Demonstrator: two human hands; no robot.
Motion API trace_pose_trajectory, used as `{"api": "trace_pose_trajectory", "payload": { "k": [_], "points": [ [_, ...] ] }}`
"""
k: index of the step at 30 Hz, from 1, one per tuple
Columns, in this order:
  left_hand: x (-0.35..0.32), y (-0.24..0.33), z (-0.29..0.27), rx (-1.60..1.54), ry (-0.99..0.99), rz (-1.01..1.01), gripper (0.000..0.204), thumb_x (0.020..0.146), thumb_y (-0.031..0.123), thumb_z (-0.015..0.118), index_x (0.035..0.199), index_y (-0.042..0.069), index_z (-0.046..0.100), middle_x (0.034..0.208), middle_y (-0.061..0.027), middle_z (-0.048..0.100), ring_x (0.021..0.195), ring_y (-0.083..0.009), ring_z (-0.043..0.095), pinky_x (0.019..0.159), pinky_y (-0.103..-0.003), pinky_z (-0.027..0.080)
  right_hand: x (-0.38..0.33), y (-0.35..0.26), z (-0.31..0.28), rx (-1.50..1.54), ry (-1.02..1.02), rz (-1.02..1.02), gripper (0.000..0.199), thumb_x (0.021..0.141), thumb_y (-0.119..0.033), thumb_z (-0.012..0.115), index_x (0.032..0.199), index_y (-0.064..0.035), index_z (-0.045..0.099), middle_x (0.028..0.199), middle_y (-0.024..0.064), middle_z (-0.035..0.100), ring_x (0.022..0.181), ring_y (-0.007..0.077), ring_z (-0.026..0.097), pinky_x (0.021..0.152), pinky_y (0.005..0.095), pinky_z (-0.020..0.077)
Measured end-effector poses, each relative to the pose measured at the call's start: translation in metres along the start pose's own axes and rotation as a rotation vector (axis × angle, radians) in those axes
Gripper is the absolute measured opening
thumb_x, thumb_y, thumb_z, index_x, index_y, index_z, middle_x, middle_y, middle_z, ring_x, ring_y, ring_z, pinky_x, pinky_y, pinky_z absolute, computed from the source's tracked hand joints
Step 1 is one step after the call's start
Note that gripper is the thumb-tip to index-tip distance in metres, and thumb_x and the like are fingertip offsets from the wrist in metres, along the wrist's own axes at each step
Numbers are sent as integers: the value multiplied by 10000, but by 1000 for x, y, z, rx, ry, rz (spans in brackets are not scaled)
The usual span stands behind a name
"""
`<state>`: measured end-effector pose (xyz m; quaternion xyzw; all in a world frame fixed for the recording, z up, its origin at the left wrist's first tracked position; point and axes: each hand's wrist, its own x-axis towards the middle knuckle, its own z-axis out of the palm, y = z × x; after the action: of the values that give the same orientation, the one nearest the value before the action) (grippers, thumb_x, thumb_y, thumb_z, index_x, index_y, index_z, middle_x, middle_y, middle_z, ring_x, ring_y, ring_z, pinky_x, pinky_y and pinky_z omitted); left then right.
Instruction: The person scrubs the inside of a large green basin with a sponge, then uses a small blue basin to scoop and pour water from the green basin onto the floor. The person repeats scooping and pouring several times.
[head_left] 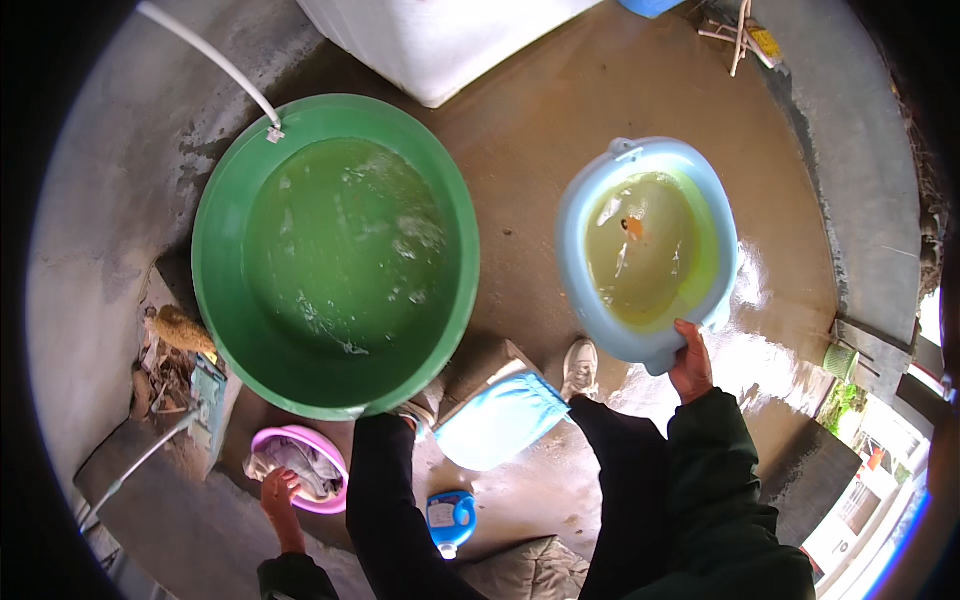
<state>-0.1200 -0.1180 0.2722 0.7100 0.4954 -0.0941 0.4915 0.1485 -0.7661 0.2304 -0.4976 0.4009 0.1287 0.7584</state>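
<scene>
On the right, my right hand is closed on the near rim of a light-blue plastic basin, thumb on top. Cloudy yellowish water lies in that basin, with a small orange thing in it. At the lower left my left hand hangs over the edge of a pink basin, its fingers apart and holding nothing. Greyish cloth is bunched inside the pink basin; whether my fingertips touch it I cannot tell. A large green tub of water stands at the left.
A white hose reaches the green tub's rim. Between my legs are a light-blue cloth and a blue detergent bottle. A white container stands at the back. The brown concrete floor looks wet. Low grey walls curve along both sides.
</scene>
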Motion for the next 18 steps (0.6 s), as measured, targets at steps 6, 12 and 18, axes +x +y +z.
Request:
{"api": "trace_pose_trajectory", "payload": {
  "k": [6,12,18],
  "points": [
    [-176,29,122,138,-32,222,160,892,49,500,895,-21,644,829,-85,625,743,-157,604,628,-265,493,9,-31,-77,-22,-74,0,465,853,-167,625,1273,-37,475,1178,38,556,1101,171,517,958,330,406],
    [-287,44,208,128,-317,243,149,891,30,503,908,-34,636,847,-119,651,766,-181,629,698,-284,512,0,-44,-133,-47,1,-53,418,846,-179,639,1213,-24,511,1112,38,581,1040,168,546,894,327,436],
    [-363,20,251,364,-475,238,131,894,20,555,998,7,633,906,-165,625,739,-252,616,625,-321,490,-37,-30,-189,56,38,-66,403,839,-178,645,1186,-15,519,1084,48,588,1016,179,559,867,342,453]
  ]
}}
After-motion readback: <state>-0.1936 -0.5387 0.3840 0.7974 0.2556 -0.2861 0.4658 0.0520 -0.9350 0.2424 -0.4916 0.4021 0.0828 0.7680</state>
